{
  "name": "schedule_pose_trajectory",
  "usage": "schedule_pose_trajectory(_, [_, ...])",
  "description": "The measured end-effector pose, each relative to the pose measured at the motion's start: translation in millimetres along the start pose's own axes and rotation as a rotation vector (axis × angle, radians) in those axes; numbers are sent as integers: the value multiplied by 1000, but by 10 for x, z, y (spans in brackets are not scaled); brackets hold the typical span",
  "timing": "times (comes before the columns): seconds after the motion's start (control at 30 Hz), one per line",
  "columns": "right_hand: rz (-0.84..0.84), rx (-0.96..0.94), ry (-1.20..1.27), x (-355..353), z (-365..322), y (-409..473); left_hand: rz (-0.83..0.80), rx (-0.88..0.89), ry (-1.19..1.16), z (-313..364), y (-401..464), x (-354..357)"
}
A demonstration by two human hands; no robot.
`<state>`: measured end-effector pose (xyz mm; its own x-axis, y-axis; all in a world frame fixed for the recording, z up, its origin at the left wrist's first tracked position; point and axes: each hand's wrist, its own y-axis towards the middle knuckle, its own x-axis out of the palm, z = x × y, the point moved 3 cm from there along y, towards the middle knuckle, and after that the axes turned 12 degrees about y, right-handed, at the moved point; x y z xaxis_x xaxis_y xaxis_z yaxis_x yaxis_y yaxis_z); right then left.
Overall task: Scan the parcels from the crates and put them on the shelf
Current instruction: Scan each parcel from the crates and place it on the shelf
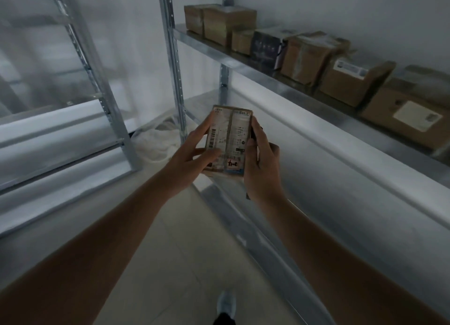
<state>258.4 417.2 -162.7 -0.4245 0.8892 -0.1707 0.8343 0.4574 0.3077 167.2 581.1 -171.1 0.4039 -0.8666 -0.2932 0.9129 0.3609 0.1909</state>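
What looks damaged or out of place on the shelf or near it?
Two things, mildly. One brown parcel in the middle of the shelf row looks crumpled and wrinkled, unlike the squarer boxes beside it. A white plastic bag lies bunched on the floor by the rack's upright. The labelled parcel held in both hands looks intact.

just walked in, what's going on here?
A person holds a small labelled parcel in both hands, left hand on its left edge, right hand on its right, label facing up. A dark object sits behind the right hand; what it is can't be told. They stand by a metal shelf that already carries a row of boxes. This parcel is not yet on it.
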Motion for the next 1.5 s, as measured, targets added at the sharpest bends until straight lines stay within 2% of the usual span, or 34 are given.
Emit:
schedule_pose_trajectory(0.23, [10, 37, 10, 634, 618, 952, -28, -38, 37, -575, 898, -454])
schedule_pose_trajectory(0.47, [-12, 95, -34, 1114, 1086, 1821, -114, -155, 1, -1012, 1729, -829])
schedule_pose_trajectory(0.63, [-23, 151, -59, 1507, 1343, 2317, -118, -183, -49, -1375, 2214, -1147])
schedule_pose_trajectory(0.8, [-7, 222, -92, 1978, 1576, 2751, -207, -207, 23, -1877, 2781, -1561])
schedule_pose_trajectory(0.93, [77, 319, -81, 2458, 1753, 3151, -316, -154, 119, -2323, 3302, -1962])
schedule_pose_trajectory(1.17, [259, 449, -125, 3146, 1993, 3729, -579, -93, 62, -2899, 4189, -2480])
schedule_pose_trajectory(1.33, [319, 515, -165, 3337, 2211, 4071, -688, -58, 101, -3110, 4682, -2587])
schedule_pose_trajectory(1.5, [361, 546, -166, 3321, 2477, 4388, -725, -27, 142, -3358, 5100, -2482])
